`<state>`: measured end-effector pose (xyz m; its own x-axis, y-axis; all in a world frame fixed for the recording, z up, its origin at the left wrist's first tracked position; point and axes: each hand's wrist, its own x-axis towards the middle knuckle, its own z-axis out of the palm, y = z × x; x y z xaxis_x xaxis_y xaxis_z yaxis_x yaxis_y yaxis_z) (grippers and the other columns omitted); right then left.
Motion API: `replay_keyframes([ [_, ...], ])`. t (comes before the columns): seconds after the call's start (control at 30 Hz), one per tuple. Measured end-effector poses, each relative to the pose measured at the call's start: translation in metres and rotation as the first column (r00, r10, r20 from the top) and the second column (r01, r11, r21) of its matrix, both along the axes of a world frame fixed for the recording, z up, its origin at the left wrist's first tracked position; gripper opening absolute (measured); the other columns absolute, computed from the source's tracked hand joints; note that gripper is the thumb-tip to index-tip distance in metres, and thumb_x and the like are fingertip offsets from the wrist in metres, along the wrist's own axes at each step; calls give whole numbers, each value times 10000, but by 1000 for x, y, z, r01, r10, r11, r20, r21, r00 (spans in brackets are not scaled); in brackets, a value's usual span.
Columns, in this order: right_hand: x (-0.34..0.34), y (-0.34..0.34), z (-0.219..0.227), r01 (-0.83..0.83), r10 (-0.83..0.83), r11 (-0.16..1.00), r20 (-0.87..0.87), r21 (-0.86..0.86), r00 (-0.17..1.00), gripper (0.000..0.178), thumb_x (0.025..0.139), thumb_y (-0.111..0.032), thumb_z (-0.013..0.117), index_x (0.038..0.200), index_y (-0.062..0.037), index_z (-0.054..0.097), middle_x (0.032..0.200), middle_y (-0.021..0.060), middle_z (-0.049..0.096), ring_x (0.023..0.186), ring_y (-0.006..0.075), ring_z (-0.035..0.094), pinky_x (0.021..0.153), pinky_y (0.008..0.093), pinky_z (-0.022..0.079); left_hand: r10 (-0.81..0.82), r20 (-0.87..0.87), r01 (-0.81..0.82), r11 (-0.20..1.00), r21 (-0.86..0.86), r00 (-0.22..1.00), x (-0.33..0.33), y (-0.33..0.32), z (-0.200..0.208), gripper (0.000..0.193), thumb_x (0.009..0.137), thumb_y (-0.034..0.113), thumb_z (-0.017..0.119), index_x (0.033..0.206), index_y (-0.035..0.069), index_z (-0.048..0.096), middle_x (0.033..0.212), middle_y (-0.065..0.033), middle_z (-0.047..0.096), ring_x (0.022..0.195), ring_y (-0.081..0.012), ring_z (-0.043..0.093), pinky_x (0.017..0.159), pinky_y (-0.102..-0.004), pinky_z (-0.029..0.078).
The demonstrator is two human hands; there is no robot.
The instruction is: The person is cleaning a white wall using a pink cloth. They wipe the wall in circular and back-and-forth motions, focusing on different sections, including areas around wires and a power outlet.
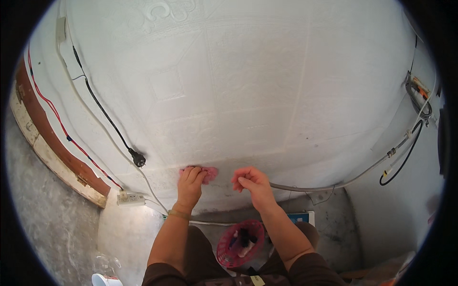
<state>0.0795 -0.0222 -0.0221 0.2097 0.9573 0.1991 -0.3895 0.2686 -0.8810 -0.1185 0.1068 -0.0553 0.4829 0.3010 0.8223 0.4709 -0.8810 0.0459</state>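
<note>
My left hand (189,190) presses a crumpled pink cloth (210,175) against the lower part of the white embossed wall (238,95). Its fingers lie closed over the cloth, hiding part of it. To the right, my right hand (254,186) is raised in front of the wall, fingers curled in with the thumb close to them. Nothing shows in that hand. Faint grey marks run along the bottom of the wall around both hands.
A pink basket (222,251) with dark and white items stands between my legs. At left hang a black plug (138,159) on its cable and a white power strip (130,199). A grey hose (329,187) runs rightward along the wall. A white cup (102,280) sits lower left.
</note>
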Motion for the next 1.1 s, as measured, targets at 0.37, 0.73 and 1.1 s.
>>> replay_keyframes([
  [0.37,-10,11,-11,-66,66,997,-1,-25,998,167,921,-27,538,1067,-9,616,937,109,680,793,177,635,697,296,478,133,337,-218,949,228,932,-8,28,116,435,693,-133,546,1069,58,652,1129,-127,575,1049,-331,520,967,-445,428],
  [0.73,-11,11,-21,-68,70,995,18,-78,997,175,929,-36,531,1081,-10,614,948,112,684,788,179,641,700,296,480,146,244,-195,962,191,959,-7,27,57,286,726,-17,613,992,78,654,1020,-100,582,967,-315,561,885,-448,447],
  [1.1,-4,-3,-2,-30,32,998,45,-51,998,172,933,-32,527,1078,-14,619,949,111,688,789,177,644,695,296,482,108,-77,-113,992,-64,991,-22,-10,-60,271,687,58,661,955,95,679,1028,-62,610,937,-286,594,763,-406,489],
])
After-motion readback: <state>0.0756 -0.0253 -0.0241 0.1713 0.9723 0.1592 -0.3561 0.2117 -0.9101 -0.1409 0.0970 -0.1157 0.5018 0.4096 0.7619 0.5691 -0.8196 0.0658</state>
